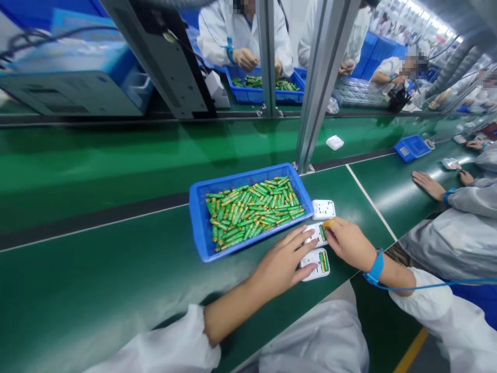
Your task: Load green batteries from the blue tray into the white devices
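Three white plastic devices lie in a row at the right of the blue bin. My left hand (281, 261) is spread flat, its fingers resting on the middle device (311, 239) and its thumb on the near device (306, 272). Two green batteries (323, 261) sit side by side in the near device's open compartment. My right hand (351, 243), with a yellow cover on a fingertip, pinches at a green battery (322, 231) in the middle device's compartment; the fingers partly hide it. Beyond them lies the far device (325, 209), apart from both hands.
A blue bin (196, 223) full of green batteries stands left of the devices. Behind it runs a green conveyor (155, 155) carrying a white piece (334, 142). A metal post (324, 77) rises behind the bin. At right is a co-worker's hand (429, 185) near a small blue tray (413, 148).
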`<state>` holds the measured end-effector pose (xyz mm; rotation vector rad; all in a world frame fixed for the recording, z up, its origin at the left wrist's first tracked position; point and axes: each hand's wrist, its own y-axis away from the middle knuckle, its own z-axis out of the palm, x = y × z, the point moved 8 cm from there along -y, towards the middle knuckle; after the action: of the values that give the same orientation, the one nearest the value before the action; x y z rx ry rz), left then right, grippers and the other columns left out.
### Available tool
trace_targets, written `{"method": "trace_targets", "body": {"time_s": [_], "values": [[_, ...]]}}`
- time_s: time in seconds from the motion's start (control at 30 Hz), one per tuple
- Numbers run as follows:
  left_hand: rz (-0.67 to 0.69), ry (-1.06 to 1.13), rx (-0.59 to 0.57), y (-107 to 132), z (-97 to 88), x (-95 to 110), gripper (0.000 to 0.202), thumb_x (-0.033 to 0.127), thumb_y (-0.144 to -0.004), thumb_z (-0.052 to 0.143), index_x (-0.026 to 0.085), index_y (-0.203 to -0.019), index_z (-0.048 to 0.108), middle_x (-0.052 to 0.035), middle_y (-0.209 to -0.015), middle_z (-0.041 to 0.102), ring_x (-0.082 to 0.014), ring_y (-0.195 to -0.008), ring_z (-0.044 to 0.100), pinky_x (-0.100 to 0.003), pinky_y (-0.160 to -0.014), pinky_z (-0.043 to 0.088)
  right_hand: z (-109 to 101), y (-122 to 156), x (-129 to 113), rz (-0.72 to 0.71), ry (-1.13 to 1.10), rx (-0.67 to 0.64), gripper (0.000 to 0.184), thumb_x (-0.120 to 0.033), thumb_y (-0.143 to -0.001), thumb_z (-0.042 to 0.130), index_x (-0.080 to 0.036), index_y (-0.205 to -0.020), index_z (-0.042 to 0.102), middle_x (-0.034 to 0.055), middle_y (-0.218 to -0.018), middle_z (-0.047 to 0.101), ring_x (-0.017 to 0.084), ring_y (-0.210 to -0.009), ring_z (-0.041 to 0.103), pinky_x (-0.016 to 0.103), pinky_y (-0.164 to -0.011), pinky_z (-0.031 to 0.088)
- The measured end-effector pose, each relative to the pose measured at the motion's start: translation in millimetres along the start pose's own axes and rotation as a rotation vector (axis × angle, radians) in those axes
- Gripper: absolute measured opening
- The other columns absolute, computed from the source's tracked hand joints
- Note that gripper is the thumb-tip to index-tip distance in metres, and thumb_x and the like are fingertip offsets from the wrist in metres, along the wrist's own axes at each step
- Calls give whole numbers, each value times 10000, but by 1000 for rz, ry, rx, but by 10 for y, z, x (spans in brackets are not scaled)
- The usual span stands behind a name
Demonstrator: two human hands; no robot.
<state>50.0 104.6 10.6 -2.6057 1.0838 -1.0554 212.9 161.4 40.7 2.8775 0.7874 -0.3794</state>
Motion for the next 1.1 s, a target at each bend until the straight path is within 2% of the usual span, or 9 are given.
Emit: {"method": "trace_targets", "body": {"time_s": [0.2,0.4,0.73,0.9,1.1], "values": [[5,12,23,3,42,-13,517,355,-1032,783,219,-1517,667,-148,-1624,605,-370,-1596,482,-557,-1298,489,19,-72,-63,81,147,-67,184,-102,-1079,538,-172,-1157,689,114,-1113,733,234,-974,727,314,-856,532],[29,-21,18,0,93,-31,514,355,-1043,770,176,-1513,668,-173,-1611,611,-381,-1594,480,-557,-1303,479,39,-80,-114,144,244,-123,238,-86,-1095,485,-175,-1153,698,135,-1136,755,232,-926,752,298,-756,521],[33,-38,36,-17,146,-75,518,353,-1026,786,204,-1511,679,-161,-1605,622,-377,-1582,499,-556,-1274,510,-2,-115,-85,107,186,15,258,-47,-1044,499,-164,-1111,719,106,-1066,772,229,-981,733,302,-860,536],[40,-69,47,-23,185,-90,533,352,-1009,814,199,-1502,681,-157,-1595,632,-371,-1573,512,-538,-1277,508,-22,-110,-32,156,118,20,247,-60,-1032,518,-166,-1064,739,108,-1051,799,238,-973,759,314,-886,544],[41,-84,54,-39,183,-57,538,337,-999,820,180,-1492,672,-171,-1593,628,-384,-1566,519,-538,-1250,537,-4,6,24,99,74,99,301,-91,-1056,524,-193,-1197,770,106,-1135,830,251,-1054,784,339,-946,577]]}}
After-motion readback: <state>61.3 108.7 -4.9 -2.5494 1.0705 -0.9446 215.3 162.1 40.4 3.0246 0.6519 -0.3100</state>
